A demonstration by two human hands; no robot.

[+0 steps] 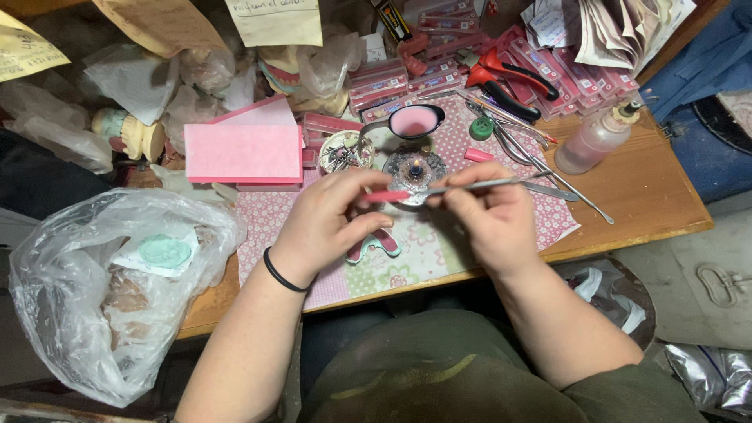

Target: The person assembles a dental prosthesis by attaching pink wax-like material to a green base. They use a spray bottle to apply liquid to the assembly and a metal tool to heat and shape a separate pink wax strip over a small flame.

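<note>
lap: my green apron (439,368) nearest
left hand (325,223): my fingers pinch a pink wax strip (385,196)
right hand (489,219): fingers grip a metal tool (478,185), tip at strip
where: over worktop (650,188), by small burner (415,167)

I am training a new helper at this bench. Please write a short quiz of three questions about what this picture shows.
1. True or false: the left hand wears a black band at the wrist.
2. What does the right hand hold? A) red pliers B) a thin metal tool C) a clear bottle
3. Fill in: the ladle behind the small burner holds a ____ coloured material.

Key: 1 true. 2 B: the thin metal tool lies across both hands; the red pliers and the clear bottle rest on the table. 3 pink.
</note>
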